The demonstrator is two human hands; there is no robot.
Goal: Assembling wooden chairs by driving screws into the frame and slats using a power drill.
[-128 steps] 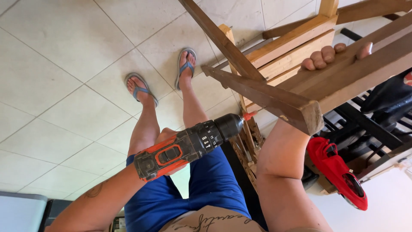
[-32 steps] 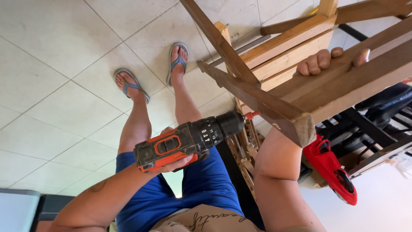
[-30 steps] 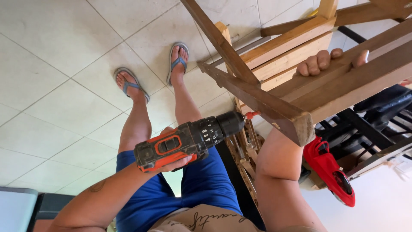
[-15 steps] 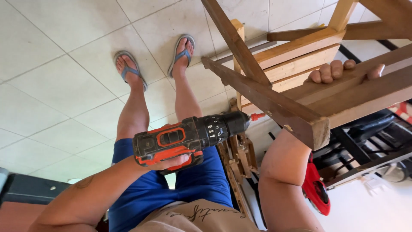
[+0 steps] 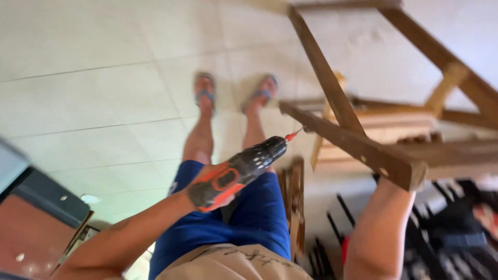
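— How's the light?
— Bright, even daylight on the pale floor tiles [image 5: 104, 93]; only soft shadows under my feet.
— Sharp?
— No. The whole view is smeared by motion. My drill [image 5: 236, 171] is fairly readable, but the wooden frame [image 5: 358, 145] and the dark clutter far right are blurred. Lines bend near the edges.

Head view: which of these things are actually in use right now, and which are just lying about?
In use:
- cordless drill in the left hand, bit tip at the wood
- wooden frame, steadied by the right hand

Lying about:
- stacked wood pieces by the legs
- black rack, blurred
- red object, mostly hidden
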